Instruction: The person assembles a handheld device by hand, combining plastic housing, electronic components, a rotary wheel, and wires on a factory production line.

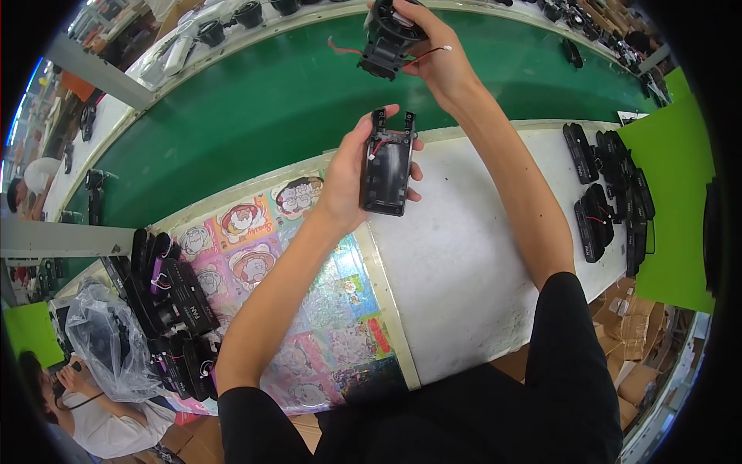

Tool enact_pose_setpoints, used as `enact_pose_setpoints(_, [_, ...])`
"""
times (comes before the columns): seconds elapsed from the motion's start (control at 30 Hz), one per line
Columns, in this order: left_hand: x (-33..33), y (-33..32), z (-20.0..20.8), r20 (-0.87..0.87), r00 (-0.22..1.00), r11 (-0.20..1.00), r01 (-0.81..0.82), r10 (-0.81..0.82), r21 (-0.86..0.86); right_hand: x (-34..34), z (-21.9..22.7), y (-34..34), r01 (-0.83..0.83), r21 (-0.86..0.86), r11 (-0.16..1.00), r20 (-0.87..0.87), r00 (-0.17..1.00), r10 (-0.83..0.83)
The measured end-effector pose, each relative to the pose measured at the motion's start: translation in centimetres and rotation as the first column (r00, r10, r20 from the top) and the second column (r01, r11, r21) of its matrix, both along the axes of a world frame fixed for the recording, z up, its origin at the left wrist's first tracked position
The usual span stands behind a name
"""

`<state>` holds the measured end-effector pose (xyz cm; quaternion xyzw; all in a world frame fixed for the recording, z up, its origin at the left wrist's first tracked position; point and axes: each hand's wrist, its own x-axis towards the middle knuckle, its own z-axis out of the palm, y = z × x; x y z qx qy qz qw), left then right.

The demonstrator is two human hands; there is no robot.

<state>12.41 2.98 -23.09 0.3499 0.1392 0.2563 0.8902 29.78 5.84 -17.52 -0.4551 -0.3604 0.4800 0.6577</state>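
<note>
In my left hand [348,166] lies a black oblong plastic casing [389,178], hollow side up. Two prongs stand at its far end, and a short red wire with a white plug rests inside it. My right hand [440,58] grips a round black fan unit [384,39] beyond the casing, over the green surface. A red wire sticks out on the unit's left and a dark red one with a white plug on its right. The two parts are apart. The unit's top is cut off by the picture's upper edge.
A green conveyor belt [232,85] runs across beyond the white worktable [464,294]. Black casings [189,298] are piled at the left, others [591,220] at the right. A colourful printed sheet [255,267] covers the table's left part. A co-worker [100,421] sits at lower left.
</note>
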Motion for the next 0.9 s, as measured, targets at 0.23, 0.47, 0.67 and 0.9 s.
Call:
enact_pose_setpoints(0.23, [0.3, 0.0, -0.2, -0.033, 0.989, 0.989, -0.146, 0.147, 0.038, -1.2, -0.1, -0.9, -0.076, -0.026, 0.997, 0.410, 0.908, 0.080])
enact_pose_setpoints(0.47, [0.4, 0.0, -0.6, -0.094, 0.963, 0.963, -0.239, 0.251, 0.129, -2.3, 1.5, -1.7, -0.228, -0.082, 0.970, 0.605, 0.762, 0.230])
enact_pose_setpoints(0.67, [0.7, -0.1, -0.1, -0.105, 0.950, 0.947, -0.275, 0.294, 0.166, -1.0, -0.6, -0.2, -0.299, 0.028, 0.954, 0.652, 0.729, 0.209])
enact_pose_setpoints(0.9, [0.3, 0.1, -0.2, -0.094, 0.945, 0.929, -0.284, 0.313, 0.239, -1.0, -0.7, -0.2, -0.357, 0.122, 0.926, 0.665, 0.722, 0.191])
